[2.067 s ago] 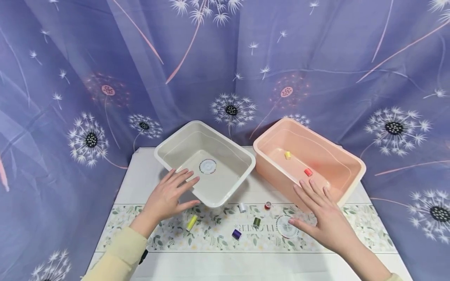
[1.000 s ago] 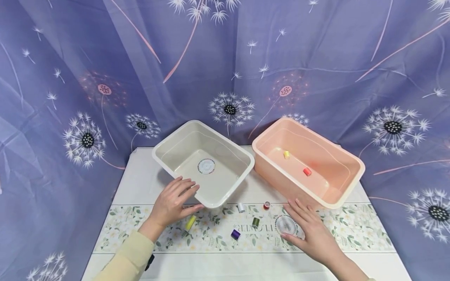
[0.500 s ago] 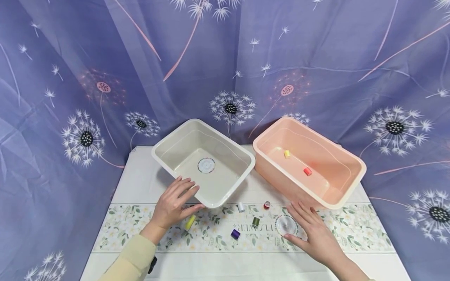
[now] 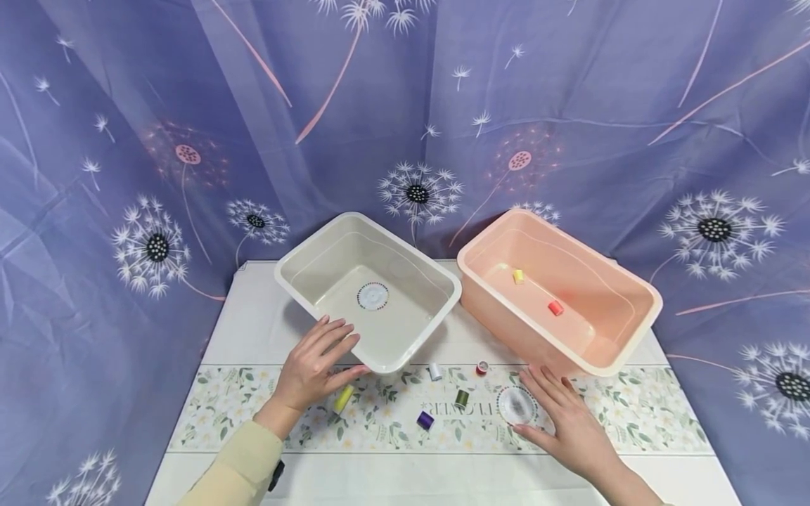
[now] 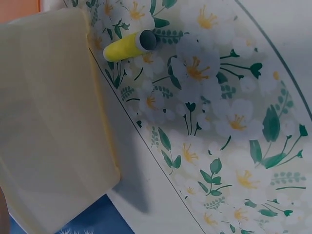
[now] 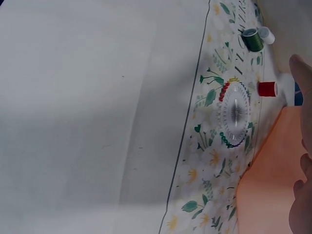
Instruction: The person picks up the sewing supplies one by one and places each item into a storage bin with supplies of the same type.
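Observation:
In the head view my left hand (image 4: 311, 365), fingers spread loosely, is at the near-left rim of the grey basin (image 4: 414, 344). Just beside its thumb lies a yellow thread spool (image 4: 344, 399). My right hand (image 4: 572, 425) holds nothing and hovers in front of the peach basin (image 4: 500, 327). A round pin wheel (image 4: 516, 405) with colored heads lies by its thumb and fingers. Between the hands are a purple spool (image 4: 425, 420), a green spool (image 4: 462, 399), a white spool (image 4: 434, 371) and a red spool (image 4: 482, 367).
Inside the grey basin sits another pin wheel (image 4: 373, 296). The peach basin contains a yellow spool (image 4: 519, 277) and a red spool (image 4: 555, 308). A floral-banded cloth (image 4: 658, 414) covers the table, and a purple dandelion curtain (image 4: 354, 105) rises behind.
My right hand has drawn back from over the peach basin's near rim to the table in front of it. The left hand has come slightly nearer; in the last half second both hardly move.

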Motion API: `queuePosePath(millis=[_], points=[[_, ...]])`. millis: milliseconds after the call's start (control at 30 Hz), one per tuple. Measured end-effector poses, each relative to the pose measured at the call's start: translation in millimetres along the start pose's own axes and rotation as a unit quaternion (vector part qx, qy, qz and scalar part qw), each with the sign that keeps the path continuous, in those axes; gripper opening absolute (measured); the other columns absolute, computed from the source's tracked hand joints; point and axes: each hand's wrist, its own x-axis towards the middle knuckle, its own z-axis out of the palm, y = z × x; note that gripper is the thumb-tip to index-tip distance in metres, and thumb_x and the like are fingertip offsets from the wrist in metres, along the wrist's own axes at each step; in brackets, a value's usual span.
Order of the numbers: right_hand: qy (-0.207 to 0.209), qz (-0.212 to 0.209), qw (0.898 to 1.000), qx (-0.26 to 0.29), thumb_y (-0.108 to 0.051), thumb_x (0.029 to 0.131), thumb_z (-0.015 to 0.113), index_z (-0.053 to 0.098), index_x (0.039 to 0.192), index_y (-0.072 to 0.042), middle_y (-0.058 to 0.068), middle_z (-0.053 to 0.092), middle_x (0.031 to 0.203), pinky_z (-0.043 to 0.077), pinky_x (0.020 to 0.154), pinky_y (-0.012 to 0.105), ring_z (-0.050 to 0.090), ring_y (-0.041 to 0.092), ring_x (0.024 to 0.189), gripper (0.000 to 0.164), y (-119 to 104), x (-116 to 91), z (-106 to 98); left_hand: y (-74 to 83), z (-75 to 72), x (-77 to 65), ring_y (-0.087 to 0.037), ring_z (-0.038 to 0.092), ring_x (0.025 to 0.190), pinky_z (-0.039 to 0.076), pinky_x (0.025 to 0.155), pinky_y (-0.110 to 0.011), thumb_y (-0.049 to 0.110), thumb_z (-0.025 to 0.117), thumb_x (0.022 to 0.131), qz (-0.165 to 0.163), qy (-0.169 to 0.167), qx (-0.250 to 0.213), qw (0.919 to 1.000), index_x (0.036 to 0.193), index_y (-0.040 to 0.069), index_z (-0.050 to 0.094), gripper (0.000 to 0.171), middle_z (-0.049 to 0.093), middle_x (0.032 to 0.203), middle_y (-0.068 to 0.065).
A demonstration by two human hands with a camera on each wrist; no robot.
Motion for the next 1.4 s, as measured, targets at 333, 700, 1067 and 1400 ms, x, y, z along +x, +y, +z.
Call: queuePosePath(millis=[333,700,1067,1400], points=[[0.003,-0.036,0.999,0.031,-0.043,0.074,0.094,0.06,0.15,-0.004,0.019,0.054,0.158,0.005,0.131,0.02,0.012,-0.001,0.16,0.092,6.2,-0.3,13.6,-0.2,0.1,0.4,-0.04,0.074,0.109,0.058,0.101,-0.061,0.059,0.062,0.104,0.0,0.003,0.001,1.0,0.11,0.002,0.079,0.059,0.077,0.114,-0.017],[-0.015,-0.004,0.999,0.043,-0.043,0.069,0.097,0.058,0.154,-0.008,0.021,0.056,0.154,0.028,0.128,0.031,0.053,0.039,0.142,0.1,10.1,-6.9,33.0,-0.4,1.5,-0.9,-0.04,0.074,0.11,0.058,0.1,-0.062,0.059,0.062,0.104,-0.003,-0.001,0.0,1.0,0.11,0.003,0.079,0.059,0.077,0.114,-0.017],[-0.017,0.026,0.997,0.073,-0.036,0.069,0.098,0.057,0.15,0.0,0.024,0.059,0.151,0.007,0.121,0.006,0.057,0.048,0.132,0.097,16.6,-11.9,46.0,0.0,0.4,-1.0,-0.039,0.073,0.111,0.057,0.102,-0.061,0.06,0.061,0.104,-0.003,-0.008,0.008,0.9999,0.11,0.003,0.079,0.06,0.077,0.114,-0.016],[-0.041,0.062,0.995,0.063,-0.035,0.072,0.098,0.058,0.149,0.001,0.023,0.061,0.148,0.049,0.107,0.057,0.061,0.048,0.131,0.094,18.6,-13.9,51.1,0.1,0.3,-1.6,-0.039,0.073,0.111,0.057,0.102,-0.061,0.059,0.063,0.103,-0.005,-0.009,0.008,0.9999,0.11,0.003,0.079,0.059,0.077,0.113,-0.016]])
